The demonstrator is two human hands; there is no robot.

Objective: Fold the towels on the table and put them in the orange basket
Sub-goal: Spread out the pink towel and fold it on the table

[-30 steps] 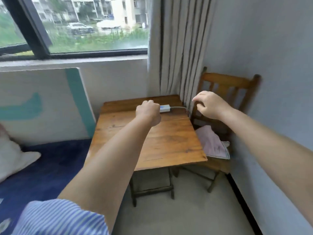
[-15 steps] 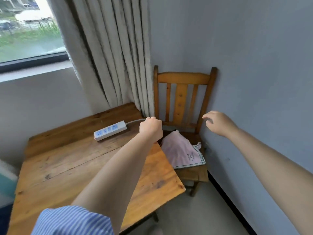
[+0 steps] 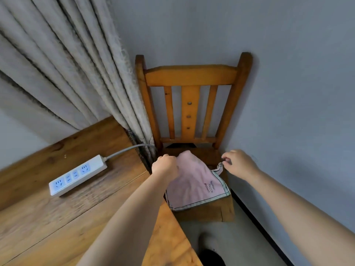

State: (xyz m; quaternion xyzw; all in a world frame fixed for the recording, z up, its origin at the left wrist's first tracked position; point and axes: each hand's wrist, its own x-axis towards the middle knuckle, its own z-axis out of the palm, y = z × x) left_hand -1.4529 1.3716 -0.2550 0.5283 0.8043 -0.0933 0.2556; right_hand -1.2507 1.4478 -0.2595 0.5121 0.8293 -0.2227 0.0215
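On the chair seat lies a pink towel — both hands now grip it: left hand its back edge, right hand a corner; earlier they hovered.

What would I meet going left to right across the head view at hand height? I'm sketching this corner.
Power strip → left hand → pink towel → right hand → wall.

Pink towel — striped hem; white power strip — blue sockets.
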